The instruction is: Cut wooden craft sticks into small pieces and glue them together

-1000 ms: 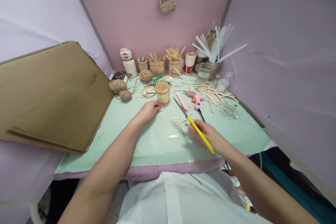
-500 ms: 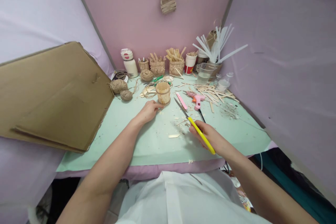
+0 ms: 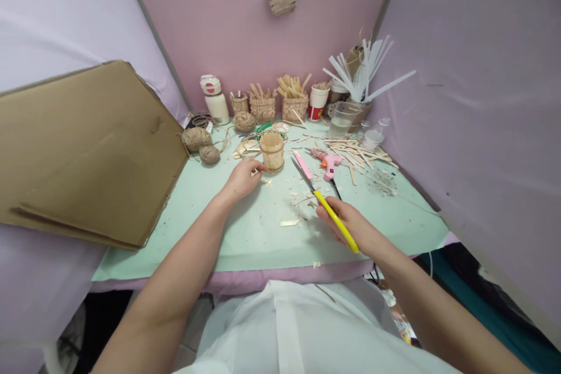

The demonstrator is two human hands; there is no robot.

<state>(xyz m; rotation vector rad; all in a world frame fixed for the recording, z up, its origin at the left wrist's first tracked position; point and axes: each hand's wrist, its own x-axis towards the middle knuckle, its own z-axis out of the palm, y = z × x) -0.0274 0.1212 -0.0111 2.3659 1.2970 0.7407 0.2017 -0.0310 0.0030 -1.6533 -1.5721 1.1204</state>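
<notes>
A small cup-shaped holder point(image 3: 272, 152) of pale wooden strips, with a band round its rim and base, stands upright on the table. Just left of its base is my left hand point(image 3: 243, 179), its fingers curled and the tips drawn together; whatever they may hold is too small to make out. My right hand point(image 3: 344, 221) grips a pair of scissors point(image 3: 335, 219) with yellow handles, the blades pointing away toward the pink craft knife point(image 3: 302, 165). A cut strip of wood point(image 3: 290, 222) lies between my hands.
A pink glue gun point(image 3: 332, 167) and loose wooden sticks point(image 3: 362, 153) lie to the right. Twine balls point(image 3: 196, 139) are at the left, beside a leaning cardboard sheet point(image 3: 87, 152). Stick-filled baskets point(image 3: 294, 108), a white bottle point(image 3: 217, 106) and a water cup point(image 3: 342, 123) stand behind.
My left hand has drawn slightly back from the holder's base, its pointing finger now curled in. The scissors stay in my right hand, their blades slightly more parted. The view has shifted a little.
</notes>
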